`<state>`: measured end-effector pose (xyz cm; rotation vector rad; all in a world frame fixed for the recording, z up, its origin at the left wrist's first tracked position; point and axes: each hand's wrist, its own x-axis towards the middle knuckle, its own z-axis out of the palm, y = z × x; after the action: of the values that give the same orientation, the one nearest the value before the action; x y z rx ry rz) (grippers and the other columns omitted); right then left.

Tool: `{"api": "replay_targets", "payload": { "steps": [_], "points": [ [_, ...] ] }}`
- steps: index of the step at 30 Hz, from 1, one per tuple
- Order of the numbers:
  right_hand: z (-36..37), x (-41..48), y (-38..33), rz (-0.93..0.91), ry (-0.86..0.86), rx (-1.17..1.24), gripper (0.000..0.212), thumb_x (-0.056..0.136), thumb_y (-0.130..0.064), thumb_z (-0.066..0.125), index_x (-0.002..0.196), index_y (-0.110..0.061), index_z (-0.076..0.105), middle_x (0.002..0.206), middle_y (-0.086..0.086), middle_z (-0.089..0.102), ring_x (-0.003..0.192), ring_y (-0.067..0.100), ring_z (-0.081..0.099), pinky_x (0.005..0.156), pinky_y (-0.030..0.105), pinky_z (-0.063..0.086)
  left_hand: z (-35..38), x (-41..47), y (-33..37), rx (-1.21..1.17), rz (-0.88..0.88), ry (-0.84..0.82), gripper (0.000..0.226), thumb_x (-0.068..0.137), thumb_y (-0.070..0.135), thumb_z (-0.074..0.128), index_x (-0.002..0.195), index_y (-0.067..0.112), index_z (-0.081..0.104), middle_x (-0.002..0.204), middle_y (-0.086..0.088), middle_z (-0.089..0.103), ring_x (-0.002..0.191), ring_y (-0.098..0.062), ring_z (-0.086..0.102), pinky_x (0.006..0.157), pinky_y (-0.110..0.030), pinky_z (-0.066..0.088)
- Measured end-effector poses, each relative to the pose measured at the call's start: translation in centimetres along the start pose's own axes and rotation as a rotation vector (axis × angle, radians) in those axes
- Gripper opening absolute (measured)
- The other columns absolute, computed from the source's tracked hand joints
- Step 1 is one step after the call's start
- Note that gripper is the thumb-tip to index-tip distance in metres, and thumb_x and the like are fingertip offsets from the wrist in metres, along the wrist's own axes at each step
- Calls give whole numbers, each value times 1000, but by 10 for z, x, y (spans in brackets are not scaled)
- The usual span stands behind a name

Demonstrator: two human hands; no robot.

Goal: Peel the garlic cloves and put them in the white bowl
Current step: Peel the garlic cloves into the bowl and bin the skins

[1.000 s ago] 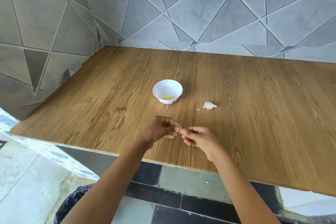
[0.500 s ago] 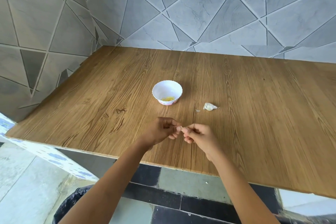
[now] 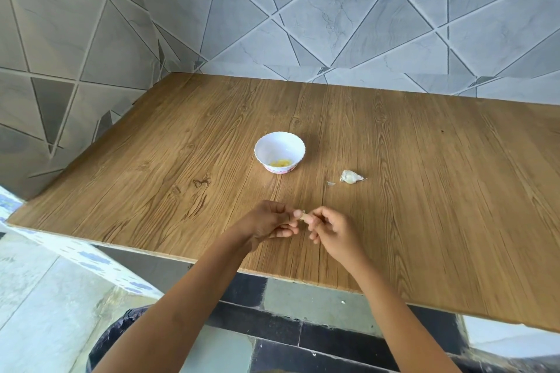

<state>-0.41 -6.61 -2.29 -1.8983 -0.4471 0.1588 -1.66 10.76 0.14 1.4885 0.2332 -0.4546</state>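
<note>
Garlic clove (image 3: pixel 303 217): small, pale, pinched between the fingertips of left hand (image 3: pixel 268 221) and right hand (image 3: pixel 333 228), low over the near part of wooden table (image 3: pixel 424 206). White bowl (image 3: pixel 266 147): beyond the hands, well apart, yellowish peeled pieces (image 3: pixel 281 163) at its bottom. Unpeeled garlic piece (image 3: pixel 350 176): on the table right of the bowl, skin scrap (image 3: pixel 331 183) just beside it. Risks, as judged: a slick clove may shoot from so narrow a pinch and roll off the near edge; papery skin may cling to fingers and travel into the bowl.
</note>
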Motion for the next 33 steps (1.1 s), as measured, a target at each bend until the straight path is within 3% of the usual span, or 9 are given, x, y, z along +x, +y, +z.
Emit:
{"api": "replay_targets", "payload": {
  "steps": [5,9,12,15,17,20,23,30,33],
  "points": [
    [-12,5,-29,649,-135,873,16,89,-11,58,78,-1,64,61,3,58,49,5,56,46,13,47,2,-5,1,-7,226,-59,10,86,15,61,83,7,66,73,-2,68,72,-9,64,68,-18,51],
    [-19,7,-37,860,-195,1225,16,75,-14,60,71,1,62,55,5,55,39,7,54,36,14,46,4,-7,7,59,364,-78,9,85,13,62,81,5,64,73,2,67,71,-7,61,70,-19,49],
    [-18,7,-35,837,-167,1131,16,81,-15,61,74,-1,61,56,3,55,40,6,53,37,13,44,2,-5,8,143,424,-81,7,87,3,61,81,4,64,72,4,65,69,-6,58,69,-19,48],
    [-15,6,-33,649,-42,654,15,89,-14,62,82,-2,65,66,3,61,51,6,56,48,13,47,-2,-1,7,331,473,-19,6,84,4,67,82,10,67,75,5,66,73,-6,61,72,-19,49],
    [-14,6,-33,531,66,473,8,86,-11,66,83,-3,67,71,6,67,56,8,62,55,15,52,-2,2,4,544,567,109,5,81,8,72,82,12,70,78,6,70,75,-5,65,72,-19,51],
    [-16,7,-36,563,120,512,3,83,-7,69,81,-4,68,74,9,71,62,12,67,56,16,53,2,3,1,742,777,258,6,81,9,73,87,9,73,82,6,70,75,-6,65,70,-20,51],
    [-19,8,-40,635,97,568,4,82,-4,70,84,-1,69,75,10,72,65,14,69,56,16,54,3,3,-3,777,893,279,11,81,2,69,88,10,73,83,9,67,76,-2,63,70,-15,48],
    [-8,2,-44,420,274,536,7,83,2,67,83,-4,71,65,2,70,59,7,67,59,15,54,15,-1,-7,351,475,359,6,82,17,73,83,23,72,76,0,72,69,-10,66,69,-23,54],
    [-3,3,-41,449,254,605,6,85,-1,65,84,-4,70,73,6,71,66,10,70,61,14,53,17,-5,-3,109,363,320,5,86,10,67,85,8,71,75,-8,71,69,-11,67,64,-22,53]
  ]
}}
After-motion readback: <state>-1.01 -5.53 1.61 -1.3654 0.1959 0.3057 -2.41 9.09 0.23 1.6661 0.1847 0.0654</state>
